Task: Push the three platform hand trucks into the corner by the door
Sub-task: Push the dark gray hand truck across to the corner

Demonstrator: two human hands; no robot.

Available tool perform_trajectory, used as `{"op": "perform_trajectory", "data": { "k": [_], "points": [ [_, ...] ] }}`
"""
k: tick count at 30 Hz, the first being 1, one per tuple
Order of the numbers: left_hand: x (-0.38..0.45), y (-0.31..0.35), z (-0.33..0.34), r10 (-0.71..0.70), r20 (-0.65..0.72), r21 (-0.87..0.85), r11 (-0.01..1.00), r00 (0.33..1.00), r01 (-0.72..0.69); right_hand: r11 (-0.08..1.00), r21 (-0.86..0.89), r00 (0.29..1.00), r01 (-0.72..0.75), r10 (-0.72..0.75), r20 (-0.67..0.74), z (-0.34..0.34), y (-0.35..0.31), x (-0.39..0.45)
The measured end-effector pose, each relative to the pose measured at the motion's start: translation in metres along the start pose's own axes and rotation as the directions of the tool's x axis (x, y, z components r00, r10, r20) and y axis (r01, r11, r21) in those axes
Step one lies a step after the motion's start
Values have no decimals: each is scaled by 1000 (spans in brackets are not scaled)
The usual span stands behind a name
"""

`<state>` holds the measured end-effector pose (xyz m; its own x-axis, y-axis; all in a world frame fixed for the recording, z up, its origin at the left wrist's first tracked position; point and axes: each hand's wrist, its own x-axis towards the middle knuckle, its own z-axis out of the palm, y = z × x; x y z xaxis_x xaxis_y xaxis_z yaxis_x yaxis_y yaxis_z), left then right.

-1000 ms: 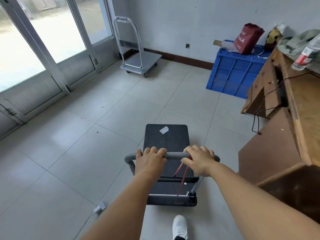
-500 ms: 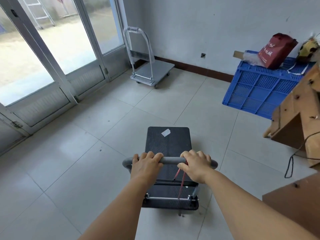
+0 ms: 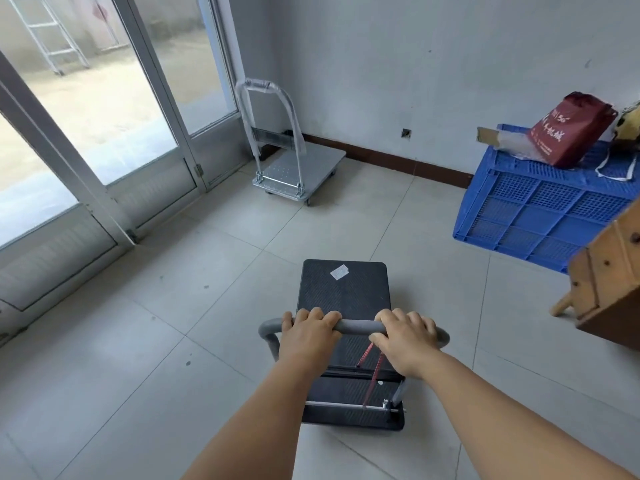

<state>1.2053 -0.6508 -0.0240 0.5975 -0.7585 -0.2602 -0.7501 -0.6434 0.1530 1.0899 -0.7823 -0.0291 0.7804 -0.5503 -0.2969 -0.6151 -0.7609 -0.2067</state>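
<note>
A black platform hand truck (image 3: 345, 292) stands on the tiled floor right in front of me, a white sticker on its deck and a red cord hanging from its grey handle bar (image 3: 360, 328). My left hand (image 3: 308, 336) grips the bar left of centre. My right hand (image 3: 405, 339) grips it right of centre. A silver platform hand truck (image 3: 304, 169) with an upright wrapped handle sits in the far corner, beside the glass door (image 3: 114, 109). No third truck is in view.
A blue plastic crate (image 3: 540, 209) stands at the right by the wall, with a red bag (image 3: 571, 129) on top. A wooden bench corner (image 3: 609, 285) juts in at the right edge. Open tiled floor lies between the black truck and the silver one.
The black truck has rolled forward with both hands on its bar. The silver truck and corner are closer, and the wooden bench has slid off to the right.
</note>
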Motion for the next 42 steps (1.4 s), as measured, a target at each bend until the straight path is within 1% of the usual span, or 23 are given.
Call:
{"op": "perform_trajectory", "data": {
  "k": [5,11,14,17,19,22,27,37,42],
  "points": [
    [72,-20,-27,37,38,33,999,999,-39,1000,19,1000,-24,24,2,-22,-6,72],
    [166,-38,-57,78,37,45,996,996,-79,998,41,999,-46,46,-9,-51,-5,163],
    [215,-48,-73,64,39,23,998,997,-65,997,53,998,-53,54,-19,-62,-7,210],
    [266,-59,-91,69,57,61,995,996,-73,998,50,999,-45,47,-27,-77,-9,262],
    [301,-66,-104,72,76,88,993,994,-79,998,58,999,-38,38,-12,-89,-10,296],
    [353,-73,-118,58,70,71,995,996,-63,998,61,999,-35,35,3,-108,-7,345],
    [435,-84,-138,67,76,32,997,995,-69,997,45,998,-66,66,15,-132,-2,422],
    [596,-117,-180,137,72,-6,991,988,-137,984,53,985,-170,170,4,-177,-9,570],
    [669,-132,-201,186,40,10,982,982,-186,977,63,978,-206,207,-11,-201,-13,636]
  ]
}}
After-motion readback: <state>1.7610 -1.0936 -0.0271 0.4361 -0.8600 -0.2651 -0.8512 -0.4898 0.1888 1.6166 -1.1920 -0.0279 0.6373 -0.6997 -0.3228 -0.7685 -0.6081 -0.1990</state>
